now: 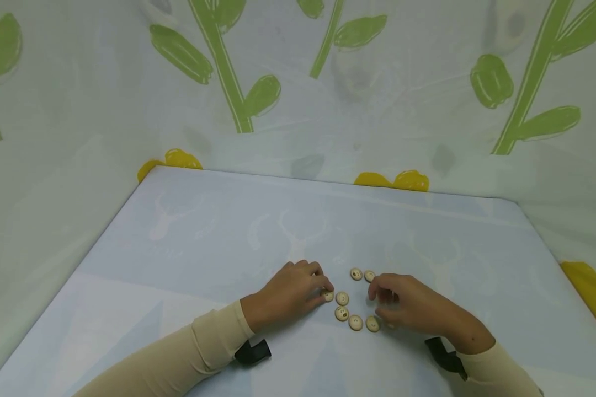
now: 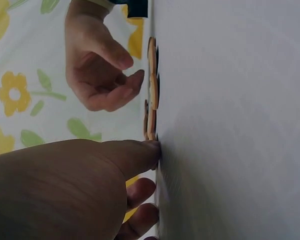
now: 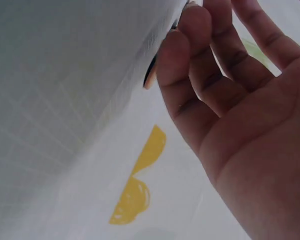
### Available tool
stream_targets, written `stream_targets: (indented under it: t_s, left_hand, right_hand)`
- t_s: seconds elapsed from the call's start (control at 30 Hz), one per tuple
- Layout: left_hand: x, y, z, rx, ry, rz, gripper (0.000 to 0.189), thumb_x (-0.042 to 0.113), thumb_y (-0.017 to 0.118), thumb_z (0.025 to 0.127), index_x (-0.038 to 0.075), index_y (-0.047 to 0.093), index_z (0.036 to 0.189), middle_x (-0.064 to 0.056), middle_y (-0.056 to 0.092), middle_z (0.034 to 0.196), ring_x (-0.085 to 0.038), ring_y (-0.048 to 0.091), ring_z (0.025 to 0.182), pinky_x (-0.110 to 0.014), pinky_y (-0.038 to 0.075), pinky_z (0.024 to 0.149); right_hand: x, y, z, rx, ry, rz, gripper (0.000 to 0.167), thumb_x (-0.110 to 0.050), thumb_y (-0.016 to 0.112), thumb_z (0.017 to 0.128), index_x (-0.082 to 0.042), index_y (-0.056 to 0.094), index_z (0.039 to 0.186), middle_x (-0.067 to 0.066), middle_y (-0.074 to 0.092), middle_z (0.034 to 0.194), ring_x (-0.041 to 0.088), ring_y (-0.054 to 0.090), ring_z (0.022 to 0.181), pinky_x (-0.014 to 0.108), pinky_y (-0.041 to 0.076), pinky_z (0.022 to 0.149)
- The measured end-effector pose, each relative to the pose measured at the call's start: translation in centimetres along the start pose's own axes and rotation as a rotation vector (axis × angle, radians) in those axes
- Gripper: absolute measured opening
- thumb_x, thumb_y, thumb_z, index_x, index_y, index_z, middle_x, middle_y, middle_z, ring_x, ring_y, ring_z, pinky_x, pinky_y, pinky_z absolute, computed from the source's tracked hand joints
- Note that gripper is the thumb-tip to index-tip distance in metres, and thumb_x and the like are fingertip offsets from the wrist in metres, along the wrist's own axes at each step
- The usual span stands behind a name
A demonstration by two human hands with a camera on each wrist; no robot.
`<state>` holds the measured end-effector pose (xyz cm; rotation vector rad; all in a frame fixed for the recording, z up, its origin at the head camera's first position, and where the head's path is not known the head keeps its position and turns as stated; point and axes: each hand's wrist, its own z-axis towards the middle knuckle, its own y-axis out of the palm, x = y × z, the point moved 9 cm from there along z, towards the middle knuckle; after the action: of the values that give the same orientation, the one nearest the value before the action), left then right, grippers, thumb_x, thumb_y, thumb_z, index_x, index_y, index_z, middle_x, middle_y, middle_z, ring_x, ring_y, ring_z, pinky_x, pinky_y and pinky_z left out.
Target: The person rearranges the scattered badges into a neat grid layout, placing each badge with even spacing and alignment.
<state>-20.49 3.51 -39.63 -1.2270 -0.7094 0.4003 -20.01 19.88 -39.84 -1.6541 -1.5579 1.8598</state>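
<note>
Several small round wooden buttons point(image 1: 355, 322) lie flat on the table, forming a curved outline in the head view. My left hand point(image 1: 290, 289) is at the left side of this outline, pinching a wooden button point(image 1: 328, 296) between thumb and forefinger at the tabletop. From the left wrist, that button is mostly hidden behind the thumb point(image 2: 140, 155). On the right, my right hand point(image 1: 412, 303) hovers beside the outline with its fingers loosely bent and nothing in them. It partly covers a button point(image 1: 370, 276) at the top and another point(image 1: 389, 324) below its thumb.
The table point(image 1: 218, 220) has a pale blue cover with faint deer drawings. Behind it hangs a white curtain point(image 1: 288, 138) with green leaves and yellow flowers. Black straps point(image 1: 252, 353) circle both wrists.
</note>
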Motion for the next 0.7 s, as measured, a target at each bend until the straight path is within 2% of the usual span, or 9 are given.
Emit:
stream_targets:
  t_s: [0.27, 0.37, 0.5, 0.6, 0.7]
  left_hand:
    - [-0.2, 0.4, 0.0, -0.004, -0.004, -0.006, 0.018, 0.033, 0.072, 0.093, 0.026, 0.076, 0.109, 0.006, 0.068, 0.104, -0.011, 0.061, 0.091, -0.028, 0.045, 0.072]
    - [-0.2, 0.4, 0.0, -0.010, -0.007, 0.002, 0.018, 0.033, 0.071, 0.094, 0.027, 0.076, 0.110, 0.006, 0.068, 0.104, -0.011, 0.061, 0.092, -0.029, 0.046, 0.073]
    - [-0.2, 0.1, 0.0, -0.006, -0.010, 0.002, 0.018, 0.033, 0.070, 0.095, 0.026, 0.076, 0.111, 0.006, 0.068, 0.105, -0.011, 0.060, 0.093, -0.035, 0.051, 0.079]
    - [-0.2, 0.1, 0.0, -0.009, -0.015, -0.005, 0.018, 0.032, 0.070, 0.094, 0.026, 0.076, 0.111, 0.006, 0.067, 0.105, -0.010, 0.060, 0.093, -0.034, 0.050, 0.080]
    - [-0.2, 0.2, 0.0, -0.018, -0.017, -0.009, 0.018, 0.032, 0.071, 0.094, 0.026, 0.076, 0.110, 0.007, 0.068, 0.104, -0.010, 0.060, 0.091, -0.029, 0.047, 0.075]
  right_hand:
    - [-0.3, 0.8, 0.0, -0.046, -0.038, -0.049, 0.025, -0.014, 0.080, 0.081, -0.024, 0.065, 0.098, -0.013, 0.058, 0.095, 0.003, 0.052, 0.088, 0.027, 0.048, 0.078]
    - [-0.4, 1.0, 0.0, -0.065, -0.047, -0.048, 0.024, -0.017, 0.081, 0.081, -0.025, 0.065, 0.098, -0.013, 0.058, 0.095, 0.003, 0.051, 0.088, 0.027, 0.048, 0.080]
    - [-0.5, 1.2, -0.1, -0.086, -0.047, -0.051, 0.023, -0.025, 0.083, 0.081, -0.028, 0.065, 0.095, -0.015, 0.059, 0.095, 0.001, 0.052, 0.088, 0.027, 0.049, 0.082]
    - [-0.4, 1.5, -0.1, -0.105, -0.031, -0.048, 0.022, -0.025, 0.082, 0.082, -0.029, 0.063, 0.092, -0.017, 0.060, 0.094, 0.000, 0.053, 0.087, 0.026, 0.049, 0.081]
    - [-0.5, 1.8, -0.1, -0.118, -0.037, -0.042, 0.022, -0.025, 0.082, 0.082, -0.028, 0.063, 0.092, -0.016, 0.059, 0.093, 0.001, 0.052, 0.086, 0.026, 0.049, 0.078]
